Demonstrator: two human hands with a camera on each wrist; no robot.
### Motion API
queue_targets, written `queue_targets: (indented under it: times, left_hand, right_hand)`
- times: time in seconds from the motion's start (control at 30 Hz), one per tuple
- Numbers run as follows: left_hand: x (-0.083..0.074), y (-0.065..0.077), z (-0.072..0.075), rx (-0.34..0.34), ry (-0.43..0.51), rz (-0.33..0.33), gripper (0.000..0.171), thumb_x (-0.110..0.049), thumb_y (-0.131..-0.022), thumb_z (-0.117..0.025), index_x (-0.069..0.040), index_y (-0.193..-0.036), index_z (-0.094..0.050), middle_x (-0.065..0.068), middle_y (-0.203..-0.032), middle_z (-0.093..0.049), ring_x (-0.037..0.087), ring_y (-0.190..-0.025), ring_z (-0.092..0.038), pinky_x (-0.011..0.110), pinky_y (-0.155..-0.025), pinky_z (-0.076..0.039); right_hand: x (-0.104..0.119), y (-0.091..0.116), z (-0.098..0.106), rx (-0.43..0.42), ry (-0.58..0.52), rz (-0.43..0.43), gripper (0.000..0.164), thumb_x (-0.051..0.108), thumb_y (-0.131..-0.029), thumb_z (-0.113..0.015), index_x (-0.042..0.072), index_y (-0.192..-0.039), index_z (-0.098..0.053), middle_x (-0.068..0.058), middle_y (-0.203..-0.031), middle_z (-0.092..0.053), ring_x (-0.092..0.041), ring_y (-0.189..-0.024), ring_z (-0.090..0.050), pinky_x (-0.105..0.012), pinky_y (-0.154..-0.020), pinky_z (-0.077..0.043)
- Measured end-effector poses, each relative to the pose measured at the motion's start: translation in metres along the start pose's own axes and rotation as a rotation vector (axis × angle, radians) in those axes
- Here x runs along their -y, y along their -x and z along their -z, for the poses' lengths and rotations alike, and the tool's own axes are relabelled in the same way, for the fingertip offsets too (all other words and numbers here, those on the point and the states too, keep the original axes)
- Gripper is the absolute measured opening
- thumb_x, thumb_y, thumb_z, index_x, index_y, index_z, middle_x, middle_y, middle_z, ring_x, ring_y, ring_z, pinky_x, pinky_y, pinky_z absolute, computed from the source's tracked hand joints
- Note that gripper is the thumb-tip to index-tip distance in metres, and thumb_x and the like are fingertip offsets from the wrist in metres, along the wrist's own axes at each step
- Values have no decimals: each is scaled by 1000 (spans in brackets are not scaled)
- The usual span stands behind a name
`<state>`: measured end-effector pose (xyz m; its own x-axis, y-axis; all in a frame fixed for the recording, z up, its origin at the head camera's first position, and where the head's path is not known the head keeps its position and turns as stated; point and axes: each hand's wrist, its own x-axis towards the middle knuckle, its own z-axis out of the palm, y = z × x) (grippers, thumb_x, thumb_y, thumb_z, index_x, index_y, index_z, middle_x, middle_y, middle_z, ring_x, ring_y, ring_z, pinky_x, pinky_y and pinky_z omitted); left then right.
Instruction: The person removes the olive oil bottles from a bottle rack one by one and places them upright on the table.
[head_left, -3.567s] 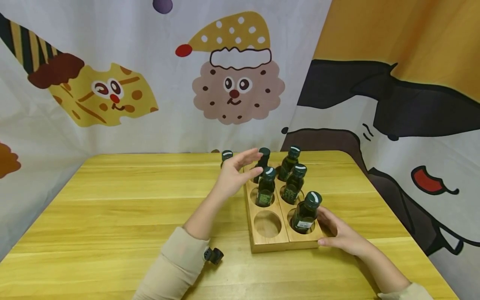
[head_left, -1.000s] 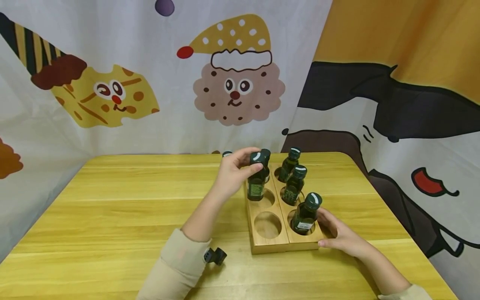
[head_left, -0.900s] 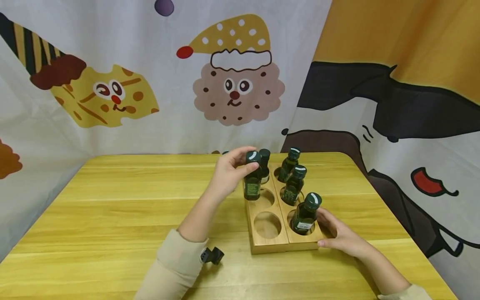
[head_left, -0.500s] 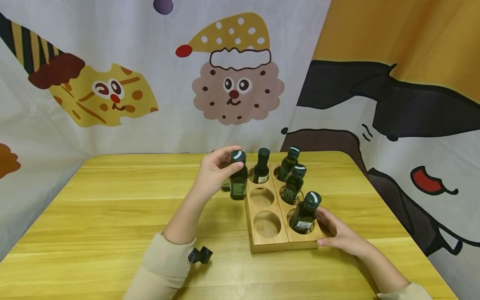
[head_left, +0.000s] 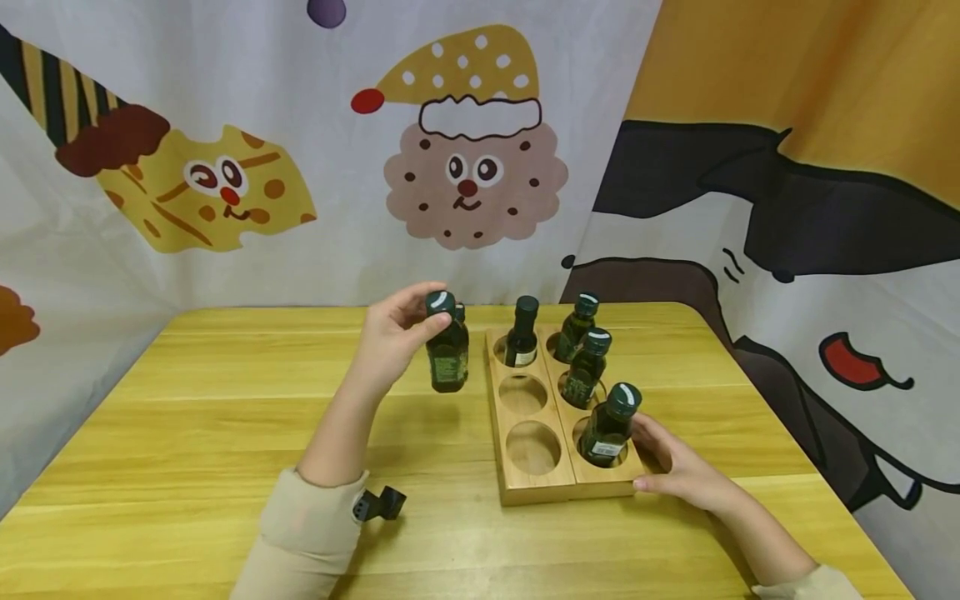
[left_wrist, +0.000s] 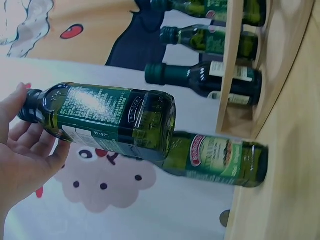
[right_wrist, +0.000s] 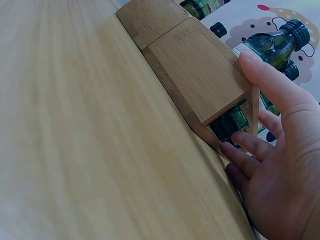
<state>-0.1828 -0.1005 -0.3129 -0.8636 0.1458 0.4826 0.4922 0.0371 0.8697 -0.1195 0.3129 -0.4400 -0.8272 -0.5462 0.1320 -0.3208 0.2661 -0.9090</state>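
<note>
My left hand point(head_left: 386, 342) holds a green glass olive oil bottle point(head_left: 446, 367) by its dark cap and neck, upright and raised over the table left of the wooden bottle rack point(head_left: 540, 493). Behind it stands another labelled bottle point(left_wrist: 215, 157), mostly hidden in the head view. The rack holds a slim dark bottle point(head_left: 522, 337) at the far left and three green bottles down the right column. Two round holes at its near left show their wooden floor. My right hand point(head_left: 686, 471) grips the rack's near right corner, thumb at the front edge and fingers along the side.
The yellow wooden table point(head_left: 187, 433) extends left and in front of the rack. A printed cartoon curtain point(head_left: 300, 275) hangs right behind its far edge. A small black device point(head_left: 381, 504) sits at my left cuff.
My left hand has gripped the middle bottle of the rack's left column, lifted it out of its hole, and carried it leftward. The rack and right hand have stayed in place.
</note>
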Motion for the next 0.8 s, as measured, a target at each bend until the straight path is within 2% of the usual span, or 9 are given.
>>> queue_targets:
  times: [0.3,0.5,0.8]
  left_hand:
    - [1,-3,19,-50,-32,-15,33,-2,-90,-65,3,-122,-61,16,-107,-68,16,-90,-63,26,-75,-53]
    - [5,-4,26,-76,-33,-15,33,-2,-91,-64,2,-124,-60,20,-112,-66,16,-95,-64,27,-79,-53]
    - [16,-6,36,-98,-22,-11,34,-4,-92,-63,3,-126,-58,17,-113,-66,15,-100,-63,26,-82,-52]
  right_hand:
    - [0,0,0,1,0,-4,83,-3,-81,-70,-10,-146,-19,-39,-140,-31,4,-126,-37,-13,-101,-27]
    - [-1,0,0,2,-6,1,83,-3,-81,-70,-10,-146,-20,-40,-140,-31,3,-126,-37,-13,-101,-27]
    - [-2,0,-1,-6,15,-10,84,-3,-80,-71,-9,-146,-20,-38,-140,-31,3,-126,-37,-13,-101,-26]
